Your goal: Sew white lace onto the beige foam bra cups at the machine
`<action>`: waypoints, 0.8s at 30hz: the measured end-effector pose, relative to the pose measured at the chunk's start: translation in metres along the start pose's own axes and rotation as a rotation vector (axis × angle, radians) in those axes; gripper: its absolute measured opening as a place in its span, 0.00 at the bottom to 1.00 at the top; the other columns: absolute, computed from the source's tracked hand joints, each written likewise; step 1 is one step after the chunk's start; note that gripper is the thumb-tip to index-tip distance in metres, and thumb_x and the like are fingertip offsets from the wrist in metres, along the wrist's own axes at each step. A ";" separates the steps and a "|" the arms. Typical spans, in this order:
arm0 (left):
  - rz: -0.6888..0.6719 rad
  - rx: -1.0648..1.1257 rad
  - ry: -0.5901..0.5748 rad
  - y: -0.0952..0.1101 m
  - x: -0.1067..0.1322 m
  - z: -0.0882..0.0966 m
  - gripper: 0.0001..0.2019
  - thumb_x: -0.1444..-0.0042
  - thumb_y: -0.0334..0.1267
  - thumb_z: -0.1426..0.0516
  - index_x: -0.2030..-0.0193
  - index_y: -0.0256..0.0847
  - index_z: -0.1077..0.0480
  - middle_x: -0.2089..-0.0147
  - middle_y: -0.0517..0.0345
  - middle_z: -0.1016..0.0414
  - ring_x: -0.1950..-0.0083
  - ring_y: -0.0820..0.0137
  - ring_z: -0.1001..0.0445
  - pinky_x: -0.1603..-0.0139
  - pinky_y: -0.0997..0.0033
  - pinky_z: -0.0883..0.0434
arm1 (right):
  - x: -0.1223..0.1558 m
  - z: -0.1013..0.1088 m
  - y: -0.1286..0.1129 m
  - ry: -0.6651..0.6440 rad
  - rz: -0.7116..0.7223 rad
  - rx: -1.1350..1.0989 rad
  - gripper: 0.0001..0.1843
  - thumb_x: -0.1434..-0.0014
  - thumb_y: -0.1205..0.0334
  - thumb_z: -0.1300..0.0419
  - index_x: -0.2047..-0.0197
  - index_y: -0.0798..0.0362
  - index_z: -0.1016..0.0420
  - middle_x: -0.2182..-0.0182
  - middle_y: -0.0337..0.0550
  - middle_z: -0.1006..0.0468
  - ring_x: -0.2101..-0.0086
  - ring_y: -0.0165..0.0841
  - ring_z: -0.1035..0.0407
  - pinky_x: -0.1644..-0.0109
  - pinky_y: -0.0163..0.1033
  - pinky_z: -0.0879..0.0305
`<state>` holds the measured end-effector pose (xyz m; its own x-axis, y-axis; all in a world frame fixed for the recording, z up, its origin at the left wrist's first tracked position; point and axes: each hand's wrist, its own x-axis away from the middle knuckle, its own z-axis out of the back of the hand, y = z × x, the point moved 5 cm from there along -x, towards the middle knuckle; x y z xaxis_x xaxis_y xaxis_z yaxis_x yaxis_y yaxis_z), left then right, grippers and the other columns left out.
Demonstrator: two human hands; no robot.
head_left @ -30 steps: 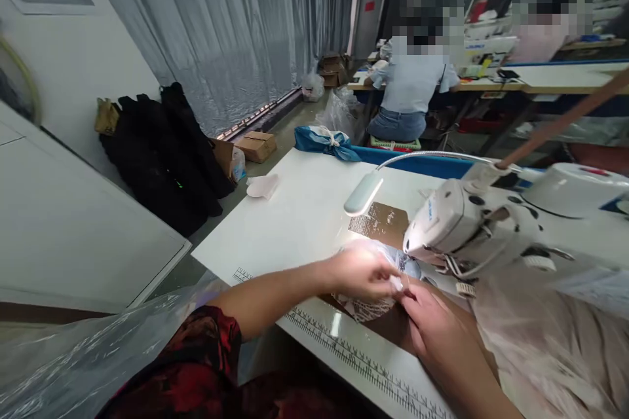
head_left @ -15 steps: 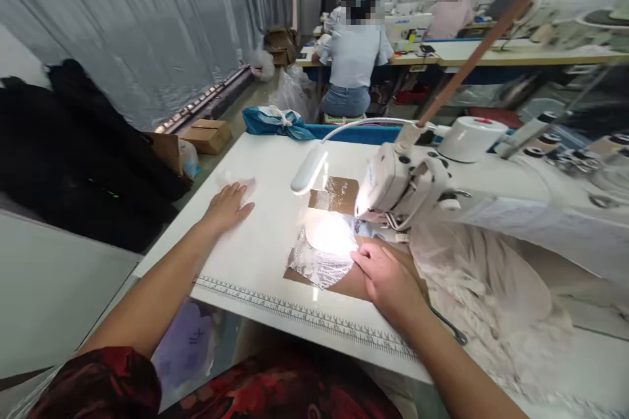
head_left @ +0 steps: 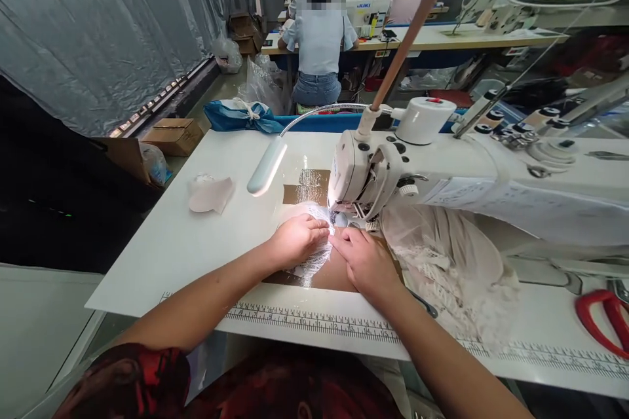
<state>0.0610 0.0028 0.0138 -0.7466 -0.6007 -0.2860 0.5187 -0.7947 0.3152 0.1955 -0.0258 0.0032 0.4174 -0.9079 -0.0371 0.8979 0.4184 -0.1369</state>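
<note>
A white lace piece (head_left: 314,264) lies by the presser foot of the sewing machine (head_left: 351,167), under bright light. My left hand (head_left: 297,240) rests over its left part, fingers together, tips pressing the lace close to the needle. From the right, my right hand (head_left: 366,260) holds the lace edge beside the needle, its index finger stretched forward and the others curled. The two hands' fingertips nearly meet. Much of the lace is hidden under my left hand. A pale rounded fabric piece (head_left: 211,195) lies to the left on the white table (head_left: 162,245).
A lamp (head_left: 268,167) hangs over the work. Gathered beige lace fabric (head_left: 452,268) lies right of my right hand. Red-handled scissors (head_left: 603,321) sit at the far right. A ruler tape (head_left: 314,322) runs along the front edge. A co-worker (head_left: 319,39) sits ahead.
My left hand has moved right from the pale piece on the table to the lace by the needle. The right hand stays at the lace edge. The view has shifted right.
</note>
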 end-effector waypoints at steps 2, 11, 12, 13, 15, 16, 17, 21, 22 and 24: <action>0.005 -0.023 -0.007 -0.005 -0.003 -0.006 0.16 0.34 0.36 0.53 0.49 0.33 0.27 0.47 0.45 0.25 0.55 0.61 0.26 0.56 0.57 0.26 | -0.002 0.001 0.001 -0.003 -0.013 0.023 0.23 0.40 0.73 0.51 0.47 0.47 0.26 0.58 0.47 0.26 0.63 0.36 0.37 0.61 0.40 0.46; 0.012 -0.041 -0.008 -0.021 -0.015 -0.009 0.18 0.33 0.39 0.54 0.50 0.31 0.27 0.46 0.41 0.26 0.57 0.60 0.27 0.56 0.55 0.28 | -0.012 0.003 0.005 0.034 -0.106 0.087 0.28 0.44 0.75 0.50 0.44 0.44 0.28 0.58 0.45 0.25 0.67 0.35 0.37 0.69 0.39 0.51; 0.005 -0.046 -0.003 -0.022 -0.016 -0.009 0.18 0.33 0.39 0.54 0.50 0.31 0.26 0.46 0.42 0.26 0.57 0.60 0.27 0.57 0.55 0.28 | -0.013 0.003 0.005 0.044 -0.110 0.086 0.28 0.44 0.75 0.50 0.43 0.43 0.29 0.59 0.44 0.25 0.66 0.35 0.37 0.69 0.39 0.50; -0.004 -0.052 0.002 -0.022 -0.017 -0.009 0.18 0.33 0.39 0.54 0.50 0.31 0.26 0.46 0.42 0.26 0.57 0.60 0.27 0.57 0.55 0.28 | -0.013 0.003 0.005 0.054 -0.110 0.087 0.29 0.45 0.75 0.50 0.43 0.43 0.29 0.59 0.44 0.25 0.66 0.36 0.36 0.69 0.39 0.50; -0.024 -0.060 0.023 -0.023 -0.017 -0.008 0.18 0.33 0.39 0.53 0.50 0.31 0.26 0.46 0.43 0.25 0.57 0.61 0.27 0.57 0.57 0.28 | -0.012 0.002 0.006 0.070 -0.103 0.091 0.29 0.45 0.74 0.49 0.43 0.43 0.29 0.58 0.44 0.25 0.65 0.36 0.36 0.68 0.39 0.49; -0.036 -0.062 0.035 -0.022 -0.016 -0.007 0.18 0.34 0.39 0.53 0.49 0.31 0.27 0.46 0.44 0.25 0.57 0.61 0.27 0.57 0.57 0.28 | -0.012 0.001 0.005 0.074 -0.098 0.093 0.28 0.45 0.74 0.49 0.44 0.43 0.29 0.58 0.44 0.25 0.65 0.36 0.36 0.68 0.39 0.49; -0.047 -0.062 0.046 -0.023 -0.016 -0.007 0.18 0.34 0.39 0.52 0.49 0.31 0.27 0.46 0.44 0.25 0.56 0.61 0.27 0.56 0.58 0.28 | -0.011 0.001 0.005 0.077 -0.091 0.093 0.27 0.44 0.73 0.49 0.44 0.43 0.28 0.58 0.44 0.25 0.65 0.36 0.36 0.68 0.39 0.49; -0.061 -0.056 0.071 -0.025 -0.016 -0.008 0.17 0.34 0.41 0.51 0.48 0.33 0.27 0.48 0.43 0.24 0.56 0.62 0.27 0.56 0.59 0.28 | -0.010 0.000 0.005 0.082 -0.082 0.095 0.26 0.44 0.73 0.50 0.45 0.45 0.27 0.57 0.45 0.25 0.67 0.35 0.36 0.69 0.38 0.49; -0.053 -0.058 0.075 -0.027 -0.017 -0.008 0.17 0.35 0.40 0.51 0.48 0.33 0.28 0.49 0.43 0.24 0.56 0.62 0.27 0.56 0.59 0.28 | -0.009 0.000 0.005 0.082 -0.081 0.098 0.26 0.44 0.74 0.50 0.46 0.45 0.27 0.58 0.45 0.24 0.67 0.34 0.36 0.69 0.38 0.49; -0.032 -0.072 0.079 -0.029 -0.018 -0.009 0.17 0.35 0.39 0.52 0.48 0.34 0.28 0.50 0.44 0.23 0.58 0.63 0.28 0.57 0.59 0.28 | -0.009 0.000 0.004 0.089 -0.076 0.103 0.27 0.46 0.76 0.50 0.46 0.46 0.26 0.58 0.45 0.24 0.68 0.34 0.36 0.69 0.39 0.50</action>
<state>0.0632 0.0361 0.0017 -0.7291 -0.5780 -0.3664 0.5260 -0.8158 0.2403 0.1955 -0.0160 0.0028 0.3376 -0.9338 -0.1182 0.9380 0.3442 -0.0409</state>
